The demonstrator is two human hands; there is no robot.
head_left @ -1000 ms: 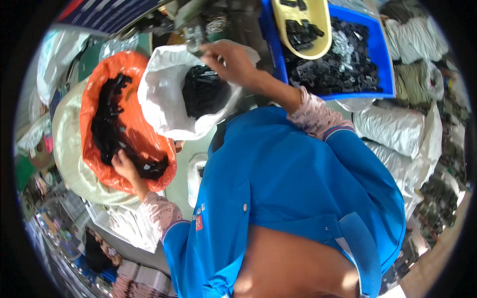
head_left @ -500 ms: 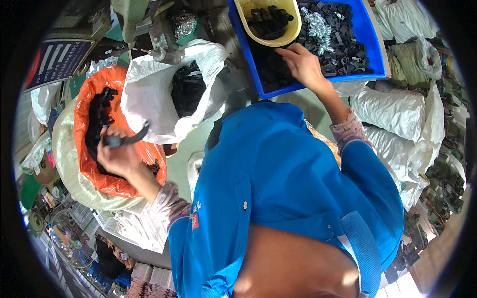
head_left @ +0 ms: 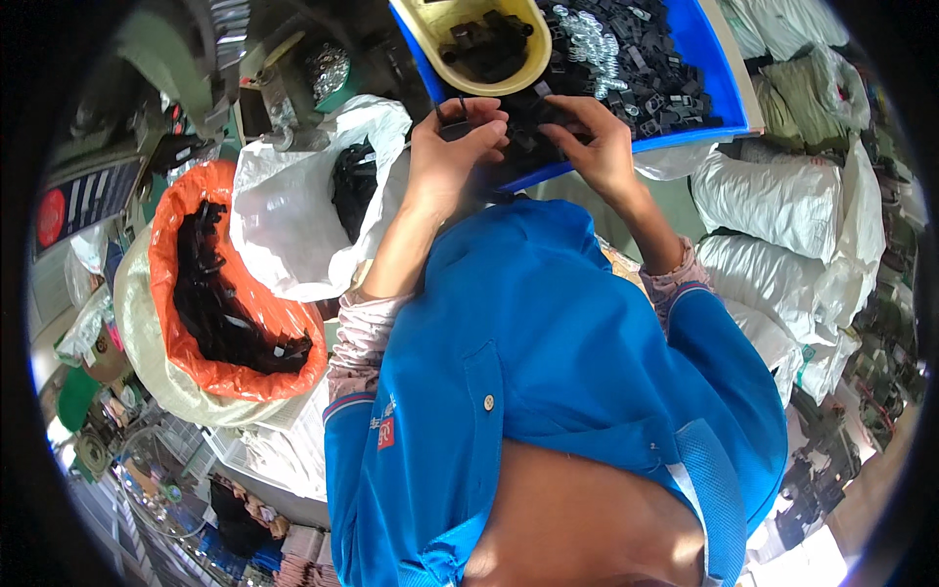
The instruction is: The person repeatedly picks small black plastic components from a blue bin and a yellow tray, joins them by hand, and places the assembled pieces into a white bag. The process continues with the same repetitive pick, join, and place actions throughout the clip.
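Observation:
My left hand (head_left: 445, 161) is at the front edge of the blue bin, just below the yellow tub (head_left: 479, 83). Its fingers are curled round a black plastic piece (head_left: 456, 130), partly covered by the fingers. Close by on the right, my right hand (head_left: 599, 147) hovers over the dark front part of the blue bin (head_left: 641, 144). Its thumb and fingers are bent together in a pinch; what lies between them is lost against the black parts behind. Small black plastic parts (head_left: 665, 83) and a heap of shiny metal pieces (head_left: 590, 44) fill the bin.
At the left stands an orange bag (head_left: 284, 382) of long black pieces, set inside a pale sack (head_left: 137, 313). Beside it is a white bag (head_left: 284, 215) with black parts. A green bowl (head_left: 337, 96) holds metal bits. Stuffed white sacks (head_left: 768, 201) lie at the right.
My left hand has left the orange bag with a black piece and moved right to the blue bin. My right hand has stayed over the bin, its fingers now drawn in. The view has shifted slightly.

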